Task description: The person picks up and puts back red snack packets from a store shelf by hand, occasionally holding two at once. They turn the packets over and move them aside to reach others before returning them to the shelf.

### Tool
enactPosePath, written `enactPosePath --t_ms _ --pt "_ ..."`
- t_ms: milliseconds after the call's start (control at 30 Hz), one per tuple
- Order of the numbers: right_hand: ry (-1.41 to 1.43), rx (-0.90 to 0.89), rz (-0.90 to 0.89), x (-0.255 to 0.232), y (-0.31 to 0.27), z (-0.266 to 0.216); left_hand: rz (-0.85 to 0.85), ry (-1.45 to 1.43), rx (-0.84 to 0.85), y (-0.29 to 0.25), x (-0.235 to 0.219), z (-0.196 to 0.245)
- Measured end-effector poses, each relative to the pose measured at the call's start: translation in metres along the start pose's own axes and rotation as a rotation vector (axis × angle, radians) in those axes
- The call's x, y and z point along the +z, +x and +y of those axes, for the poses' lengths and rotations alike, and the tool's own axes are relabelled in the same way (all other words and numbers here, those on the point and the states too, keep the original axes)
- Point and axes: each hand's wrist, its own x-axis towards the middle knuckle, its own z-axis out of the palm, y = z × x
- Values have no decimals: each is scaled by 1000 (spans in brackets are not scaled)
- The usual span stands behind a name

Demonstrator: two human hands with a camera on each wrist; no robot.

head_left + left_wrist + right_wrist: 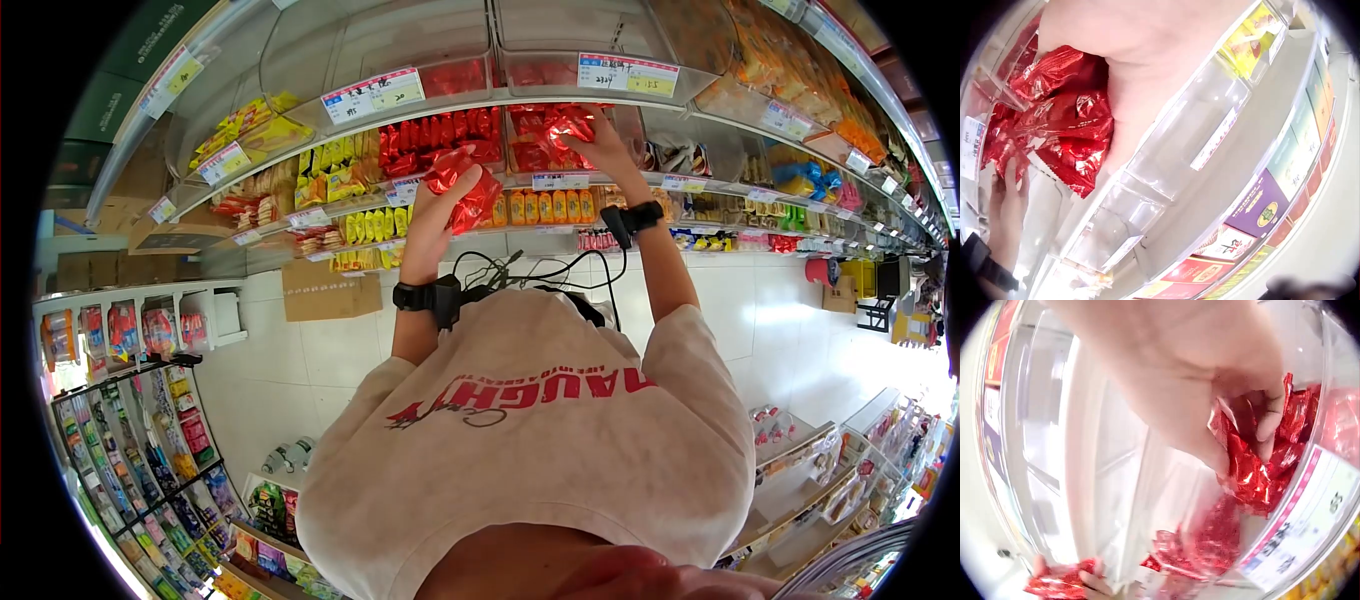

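Several shiny red foil packets [466,203] are bunched in my left hand [432,222], the thumb lying across them. The left wrist view shows these packets [1079,134] bulging out below the palm [1141,37]. My right hand [608,158] reaches into a clear shelf bin and grips red foil packets [566,138] there. Seen from the right wrist, its thumb and curled fingers [1266,428] close round crinkled red packets [1244,465] beside the bin's clear wall. The palm hides part of what it grips.
Price labels [562,181] run along the shelf edges. Next to the right hand's bin is another bin of red packets [425,135]. Yellow packets [330,172] lie farther left, orange ones [548,207] on the tier below. Clear bins [375,40] overhang the hands. A cardboard box [330,290] sits on the floor.
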Motion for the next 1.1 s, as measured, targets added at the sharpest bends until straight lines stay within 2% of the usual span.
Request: enactPosePath --t_ms 33,133,233,333,367,467,567,667,767,800,833,900,1100 --pt "217 12 -25 -4 -7 -29 -4 -17 14 1 0 -1" --pt "296 92 -68 -14 -28 -80 -14 -52 66 10 2 -9" --pt "763 261 -190 -6 -47 -110 -48 -46 106 20 8 -17" --pt "793 179 -275 9 -58 -128 -109 -21 100 29 15 -21" --pt "724 183 -319 9 -61 -138 -127 -19 93 30 18 -21" --pt "757 315 -316 14 -67 -136 -160 3 75 28 26 -20" --pt "959 417 -217 20 -80 -152 -186 40 106 34 24 -27" --pt "1002 393 -221 27 -83 -144 -189 27 173 37 27 -29" --pt "1014 448 -234 35 -81 -141 -161 -32 191 33 32 -25" --pt "999 410 -251 37 -79 -141 -148 -53 190 34 32 -24" --pt "984 373 -268 39 -77 -141 -119 52 243 39 28 -29" --pt "954 308 -273 46 -75 -145 -64 5 197 40 24 -28" --pt "914 273 -253 63 -66 -152 34 -112 227 43 18 -28"
